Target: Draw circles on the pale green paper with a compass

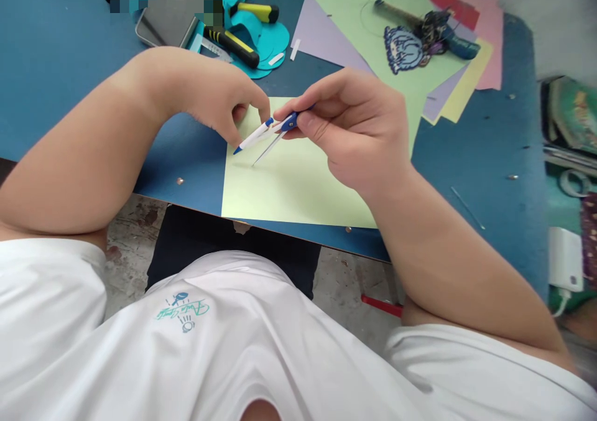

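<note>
My right hand grips a drawing compass by its blue head, fingers closed around it. From the head, the needle leg slants down toward the sheet, and a white pen with blue ends sits on the other leg. Right beside the pen is my left hand, thumb and forefinger apart and curved, the thumb near the lower tip and the forefinger near the upper end. Whether they touch the pen I cannot tell. Under both hands lies a pale green sheet at the table's front edge.
Yellow-and-black cutters lie on turquoise cut pieces beside a phone. Coloured sheets at the back right carry a hot-glue gun and a blue patch. A white power bank stands at the right.
</note>
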